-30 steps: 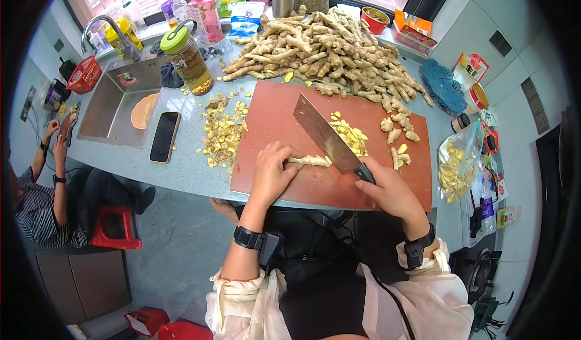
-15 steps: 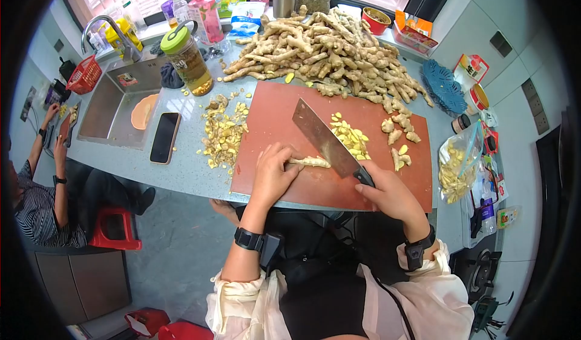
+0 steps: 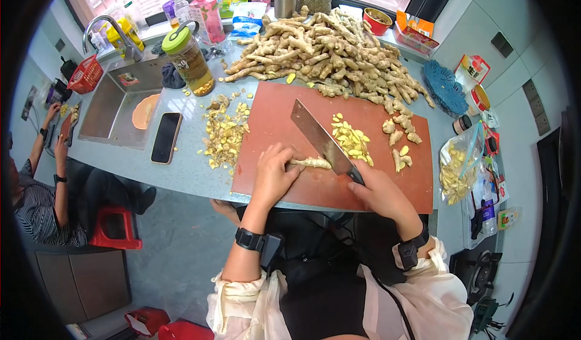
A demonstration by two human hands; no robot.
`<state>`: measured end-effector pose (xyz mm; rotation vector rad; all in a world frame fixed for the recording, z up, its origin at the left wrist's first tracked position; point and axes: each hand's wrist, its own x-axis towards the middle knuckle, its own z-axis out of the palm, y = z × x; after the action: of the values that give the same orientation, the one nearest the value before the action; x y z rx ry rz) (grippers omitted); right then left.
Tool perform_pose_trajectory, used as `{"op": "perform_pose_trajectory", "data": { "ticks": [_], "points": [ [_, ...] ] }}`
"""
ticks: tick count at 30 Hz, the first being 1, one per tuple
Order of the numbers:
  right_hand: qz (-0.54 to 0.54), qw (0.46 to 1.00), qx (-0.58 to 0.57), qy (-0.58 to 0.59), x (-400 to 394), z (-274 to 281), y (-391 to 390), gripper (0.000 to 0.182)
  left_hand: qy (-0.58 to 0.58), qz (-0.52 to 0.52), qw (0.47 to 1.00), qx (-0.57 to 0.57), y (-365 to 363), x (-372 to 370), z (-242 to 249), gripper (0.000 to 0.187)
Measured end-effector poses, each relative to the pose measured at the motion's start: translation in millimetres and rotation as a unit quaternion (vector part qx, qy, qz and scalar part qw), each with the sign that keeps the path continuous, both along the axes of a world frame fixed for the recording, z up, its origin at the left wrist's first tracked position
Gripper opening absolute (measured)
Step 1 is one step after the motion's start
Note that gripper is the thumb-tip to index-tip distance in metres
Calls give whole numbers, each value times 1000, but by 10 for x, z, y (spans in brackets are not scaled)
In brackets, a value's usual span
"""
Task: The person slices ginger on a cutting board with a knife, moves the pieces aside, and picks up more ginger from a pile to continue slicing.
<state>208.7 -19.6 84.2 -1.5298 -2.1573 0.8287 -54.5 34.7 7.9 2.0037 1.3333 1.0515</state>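
- Ginger piece point(image 3: 313, 162), pale, slim and knobbly: on the near half of our red-brown rectangular cutting board point(image 3: 266, 113). Light and stiff, we judge; cut faces likely damp and slippery, thin ends apt to snap. Best held at the left end, fingertips tucked back from the edge.
- Left hand point(image 3: 273, 173), ours: fingers drawn together, thumb beneath, clamped on that end.
- Right hand point(image 3: 386, 193), ours: closed round the dark handle of the broad steel cleaver point(image 3: 319, 134). Rather heavy, we judge, its weight mostly forward. Blade slants over the board, close to the free end; whether the two touch, we cannot tell.
- Yellow ginger slices point(image 3: 351, 140): heaped on the board, just beyond the blade.
- Unpeeled tan ginger heap point(image 3: 327, 52): at the board's far edge, some lumps resting on it.
- Thin yellow-brown scraps point(image 3: 223, 131): on the speckled grey-blue countertop point(image 3: 130, 157), left of the board.
- Black-faced phone point(image 3: 166, 138) and green-lidded clear jar point(image 3: 192, 64): left of the board, the jar farther off.
- Clear plastic bag point(image 3: 456, 173) of pale pieces: right of the board.
- Steel sink point(image 3: 109, 119): well left of the board, past the phone.
- Another person point(image 3: 45, 210) in striped top: seated on a red stool point(image 3: 115, 234), far left, hands at a second board.
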Motion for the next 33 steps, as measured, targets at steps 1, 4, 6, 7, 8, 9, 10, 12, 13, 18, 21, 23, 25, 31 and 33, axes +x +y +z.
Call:
{"op": "perform_pose_trajectory", "data": {
  "ticks": [1, 4, 6, 7, 8, 9, 10, 12, 13, 18, 21, 23, 25, 31, 33],
  "points": [
    [1, 1000, 1, 1, 2, 41, -5, 40, -3, 0, 1000, -3, 3, 0, -12, 18],
    [-58, 983, -152, 79, 3, 229, -27, 47, -5, 2, 1000, -8, 12, -3, -23, 18],
    [-81, 980, -158, 85, 20, 279, -55, 48, -5, 0, 1000, -13, 10, 4, -30, 18],
    [-82, 980, -158, 85, 25, 309, -71, 48, -7, 1, 1000, -9, 10, 6, -32, 18],
    [-85, 978, -161, 97, 29, 339, -82, 47, -10, 1, 1000, -6, 13, 8, -33, 18],
    [-87, 976, -165, 109, 33, 358, -87, 46, -10, 0, 1000, -5, 17, 8, -36, 18],
    [-88, 976, -165, 109, 35, 368, -88, 46, -9, -1, 1000, -5, 20, 5, -40, 18],
    [-82, 977, -170, 97, 36, 378, -86, 45, -9, -1, 1000, -4, 19, 4, -40, 18],
    [-82, 977, -169, 97, 38, 375, -88, 45, -5, 1, 1000, -5, 18, 3, -38, 18],
    [-74, 978, -173, 87, 23, 379, -95, 44, -1, 6, 1000, -2, 10, 6, -24, 18],
    [-61, 980, -174, 70, 26, 381, -87, 48, 4, 9, 999, 31, 19, 9, -34, 20],
    [-64, 980, -179, 59, -2, 415, -83, 47, 0, 6, 1000, 31, 21, 4, -29, 20],
    [-68, 980, -184, 47, -10, 408, -82, 47, -3, 5, 999, 33, 19, 4, -23, 20],
    [-19, 998, -60, -26, -4, 146, -68, 41, -1, 5, 1000, 14, 21, 0, -27, 18],
    [-20, 998, -47, -40, -78, 84, -23, 36, -5, 0, 1000, -10, 14, 1, -30, 16]
  ]
}}
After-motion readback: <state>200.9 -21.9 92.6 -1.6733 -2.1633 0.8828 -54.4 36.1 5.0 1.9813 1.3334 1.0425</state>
